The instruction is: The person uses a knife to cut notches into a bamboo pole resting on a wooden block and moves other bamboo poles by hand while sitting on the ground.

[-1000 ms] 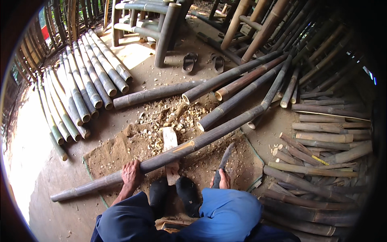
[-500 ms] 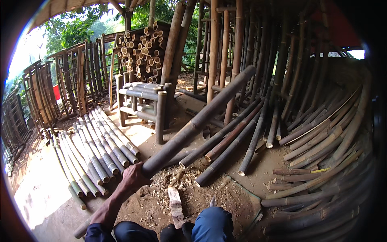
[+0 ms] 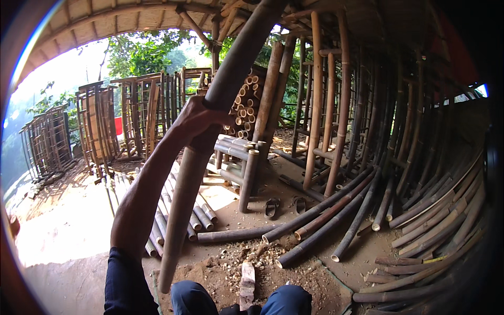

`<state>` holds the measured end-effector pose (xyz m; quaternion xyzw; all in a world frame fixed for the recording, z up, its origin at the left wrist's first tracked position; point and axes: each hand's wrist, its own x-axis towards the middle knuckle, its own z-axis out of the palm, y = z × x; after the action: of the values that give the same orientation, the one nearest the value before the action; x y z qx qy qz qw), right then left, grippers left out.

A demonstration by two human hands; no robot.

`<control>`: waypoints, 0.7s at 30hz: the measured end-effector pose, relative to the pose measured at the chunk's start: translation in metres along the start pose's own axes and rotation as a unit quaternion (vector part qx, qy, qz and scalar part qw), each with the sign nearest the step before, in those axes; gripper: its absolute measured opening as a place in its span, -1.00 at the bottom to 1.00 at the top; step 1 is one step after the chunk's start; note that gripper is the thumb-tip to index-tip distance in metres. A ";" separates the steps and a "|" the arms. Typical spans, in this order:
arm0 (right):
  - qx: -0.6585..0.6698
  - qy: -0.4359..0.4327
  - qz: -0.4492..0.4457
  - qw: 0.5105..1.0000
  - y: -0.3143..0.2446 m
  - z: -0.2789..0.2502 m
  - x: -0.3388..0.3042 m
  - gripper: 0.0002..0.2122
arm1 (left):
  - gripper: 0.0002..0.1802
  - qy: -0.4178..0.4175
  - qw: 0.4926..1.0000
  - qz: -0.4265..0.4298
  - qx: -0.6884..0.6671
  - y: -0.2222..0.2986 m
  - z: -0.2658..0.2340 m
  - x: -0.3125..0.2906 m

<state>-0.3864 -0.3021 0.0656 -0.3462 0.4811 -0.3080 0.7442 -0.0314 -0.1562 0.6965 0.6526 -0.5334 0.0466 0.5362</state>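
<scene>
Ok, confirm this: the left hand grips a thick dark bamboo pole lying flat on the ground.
Not flat: the head view shows the thick dark bamboo pole steeply tilted, its upper end raised. The left hand does grip it.

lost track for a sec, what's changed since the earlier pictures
The left hand, gripping throughout, has raised the bamboo pole from a low slant to steeply upright, its top now out of view. The view has tilted up; the right hand and knife no longer show. The wood block and sandals stayed put.
</scene>
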 end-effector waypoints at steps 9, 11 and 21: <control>-0.011 0.005 -0.018 1.000 -0.012 -0.019 0.006 -0.47 | -0.63 0.148 0.967 -0.015 -0.204 0.058 -0.087 0.002; -0.012 0.004 -0.021 1.000 -0.011 -0.023 0.006 -0.46 | -0.57 0.157 0.957 0.038 -0.242 0.048 -0.108 -0.008; 0.028 0.043 -0.098 0.994 -0.080 -0.087 0.026 -0.32 | -0.54 0.152 0.888 0.076 -0.427 -0.107 -0.178 -0.114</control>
<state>-0.4683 -0.3873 0.0919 -0.3575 0.4674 -0.4072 0.6985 0.0911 0.0349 0.6295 0.3027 -0.4615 -0.0460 0.8326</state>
